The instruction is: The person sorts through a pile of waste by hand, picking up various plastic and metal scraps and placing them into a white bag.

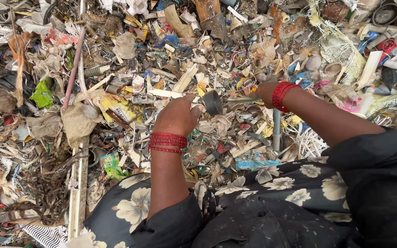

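Left hand (176, 115) grips a dark curved scrap (213, 102); right hand's (263, 93) fingers are hidden, grip unclear.

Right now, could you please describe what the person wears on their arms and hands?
Both hands are bare, without gloves. The left hand has a stack of red bangles at the wrist; the right hand wears similar red bangles. Dark, dusty sleeves cover the upper arms, above a dark garment with pale flowers.
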